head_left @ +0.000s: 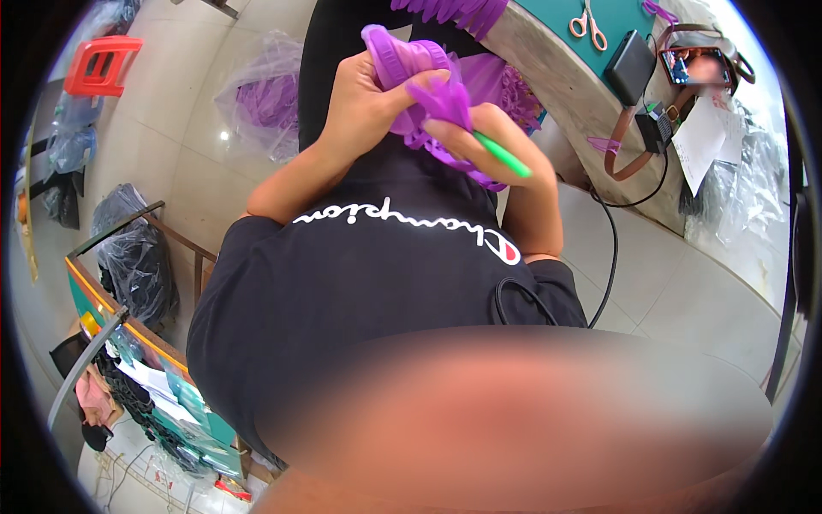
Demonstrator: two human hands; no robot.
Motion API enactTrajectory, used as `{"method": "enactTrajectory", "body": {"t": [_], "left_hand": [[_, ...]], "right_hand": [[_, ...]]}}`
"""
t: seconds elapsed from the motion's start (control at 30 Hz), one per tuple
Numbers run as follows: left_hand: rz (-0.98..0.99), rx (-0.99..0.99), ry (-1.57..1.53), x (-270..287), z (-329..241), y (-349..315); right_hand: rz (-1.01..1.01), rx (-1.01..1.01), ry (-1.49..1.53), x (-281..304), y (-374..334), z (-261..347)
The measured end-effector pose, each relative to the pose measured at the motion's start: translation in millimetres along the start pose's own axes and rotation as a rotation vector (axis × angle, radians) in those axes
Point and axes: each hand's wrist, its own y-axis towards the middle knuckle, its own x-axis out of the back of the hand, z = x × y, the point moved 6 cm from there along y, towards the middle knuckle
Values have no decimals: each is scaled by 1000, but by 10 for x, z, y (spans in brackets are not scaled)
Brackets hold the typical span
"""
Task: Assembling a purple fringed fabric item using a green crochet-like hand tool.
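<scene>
Evidently the work centred on the soft, glossy purple plastic piece with a ribbed, curved band (pixel 396 70), which was held between the two hands in front of the person's lap. The left-hand grip (pixel 364 101) was closed on it, thumb over the translucent part. The right-hand grip (pixel 501 147) pinched its loose folds and also clasped a slim, bright green stick-like tool (pixel 503 155), whose far end was hidden, so I could not tell whether it touched the plastic.

Good handling, in my judgement, called for a firm left pinch close to the spot being worked, the loose purple layers spread flat, and the fingertips clear of the tool's unseen end. Pulling lightly seemed wiser than tugging, since thin plastic could stretch or tear.

Beyond, more purple strips (pixel 454 12) hung by the edge of the teal-topped counter (pixel 548 12), where pink-handled metal scissors (pixel 588 27) lay. Purple material in a clear plastic bag (pixel 267 103) rested on the pale tiled floor (pixel 171 103).
</scene>
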Motion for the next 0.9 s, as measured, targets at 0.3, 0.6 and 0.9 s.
{"method": "enactTrajectory", "body": {"t": [0.3, 0.6, 0.9], "left_hand": [[130, 271, -259, -60, 95, 60], [237, -105, 127, -16, -96, 132], [-38, 0, 31, 588, 226, 583]], "right_hand": [[-621, 138, 160, 299, 28, -129], [-333, 112, 324, 386, -72, -196], [122, 1007, 1302, 931, -649, 35]]}}
